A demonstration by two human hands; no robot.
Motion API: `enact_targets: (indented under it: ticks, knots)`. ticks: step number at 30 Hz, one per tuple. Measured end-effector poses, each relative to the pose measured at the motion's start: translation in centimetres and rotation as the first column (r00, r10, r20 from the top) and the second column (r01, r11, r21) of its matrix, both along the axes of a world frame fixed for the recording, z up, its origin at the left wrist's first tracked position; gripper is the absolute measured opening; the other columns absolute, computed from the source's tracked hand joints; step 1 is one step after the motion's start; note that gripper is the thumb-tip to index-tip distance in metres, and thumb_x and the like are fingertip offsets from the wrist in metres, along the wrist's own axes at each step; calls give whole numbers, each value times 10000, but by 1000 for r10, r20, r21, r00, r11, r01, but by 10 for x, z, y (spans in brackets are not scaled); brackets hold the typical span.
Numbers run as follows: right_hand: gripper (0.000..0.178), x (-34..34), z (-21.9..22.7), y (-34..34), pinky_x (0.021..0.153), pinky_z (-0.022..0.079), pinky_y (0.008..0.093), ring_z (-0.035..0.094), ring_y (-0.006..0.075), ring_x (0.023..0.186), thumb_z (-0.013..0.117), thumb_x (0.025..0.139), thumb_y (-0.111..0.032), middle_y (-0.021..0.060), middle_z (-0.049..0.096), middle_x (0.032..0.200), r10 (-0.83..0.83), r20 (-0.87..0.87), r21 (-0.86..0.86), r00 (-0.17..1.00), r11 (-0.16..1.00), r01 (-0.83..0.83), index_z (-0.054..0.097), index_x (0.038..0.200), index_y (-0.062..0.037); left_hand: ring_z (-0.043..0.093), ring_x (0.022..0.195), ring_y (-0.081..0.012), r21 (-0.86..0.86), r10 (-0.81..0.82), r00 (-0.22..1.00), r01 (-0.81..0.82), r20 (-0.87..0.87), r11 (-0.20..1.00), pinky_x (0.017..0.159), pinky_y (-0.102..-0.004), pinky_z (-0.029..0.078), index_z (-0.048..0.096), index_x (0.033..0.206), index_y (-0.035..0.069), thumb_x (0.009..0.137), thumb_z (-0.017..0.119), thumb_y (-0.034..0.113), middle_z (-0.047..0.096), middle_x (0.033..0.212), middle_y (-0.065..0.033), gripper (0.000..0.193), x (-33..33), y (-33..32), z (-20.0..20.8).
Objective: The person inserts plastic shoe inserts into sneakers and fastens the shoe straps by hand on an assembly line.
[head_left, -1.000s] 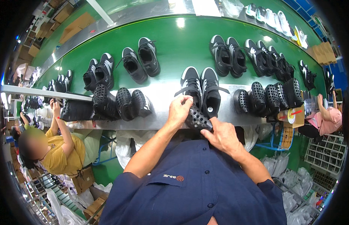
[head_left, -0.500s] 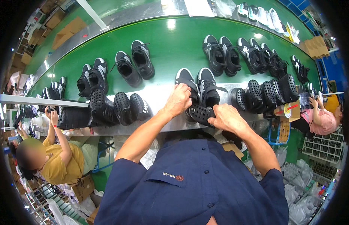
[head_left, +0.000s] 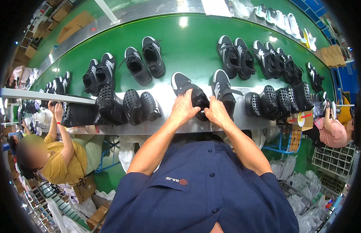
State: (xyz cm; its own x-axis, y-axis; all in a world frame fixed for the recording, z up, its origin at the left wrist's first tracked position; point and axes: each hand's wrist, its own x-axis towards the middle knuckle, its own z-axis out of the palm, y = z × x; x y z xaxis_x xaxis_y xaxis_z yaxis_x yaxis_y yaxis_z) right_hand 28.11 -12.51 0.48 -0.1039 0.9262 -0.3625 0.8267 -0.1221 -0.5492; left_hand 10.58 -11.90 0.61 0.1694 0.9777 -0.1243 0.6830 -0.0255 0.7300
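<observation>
A black sneaker with a white-edged toe [head_left: 182, 82] stands at the near edge of the metal strip, its toe turned a little left. My left hand [head_left: 183, 108] is closed round its left side and heel. My right hand [head_left: 218, 112] pinches the heel collar from the right, both thumbs close together at the opening. Something small and pale shows between the thumbs, too small to name. Just right of it stands the matching sneaker [head_left: 222, 86], its strap [head_left: 231, 92] sticking out sideways; my right hand partly covers its heel end.
Black perforated shoe-shaped forms [head_left: 132, 105] line the near edge left, with more forms [head_left: 269, 100] right. Several sneaker pairs [head_left: 236, 58] stand on the green table [head_left: 188, 46]. A white bar [head_left: 44, 95] crosses at left. One person [head_left: 56, 155] works at left, another [head_left: 331, 130] at right.
The black perforated form that my right hand held at the sneaker's heel no longer shows. Both hands have come together at the heel opening, and the sneaker has turned and shifted left.
</observation>
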Motion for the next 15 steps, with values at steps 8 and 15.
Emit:
enact_targets:
  ticks: [8,15]
  knots:
    - [346,-34,-14,-6,842,547,519,685,486,887,633,832,-157,337,677,906,-20,79,30,997,999,18,557,1025,120,585,1029,-457,229,238,962,-203,-136,952,839,-527,505,608,1249,135,724,641,-38,642,1073,-239,554,13,2,-30]
    - [387,-34,-11,-9,837,550,504,687,480,892,636,848,-219,337,679,927,-5,57,13,998,1000,4,595,1023,124,561,935,-299,527,23,958,137,-285,839,816,-422,461,652,1048,119,704,732,54,581,934,-87,360,-2,-13,-15]
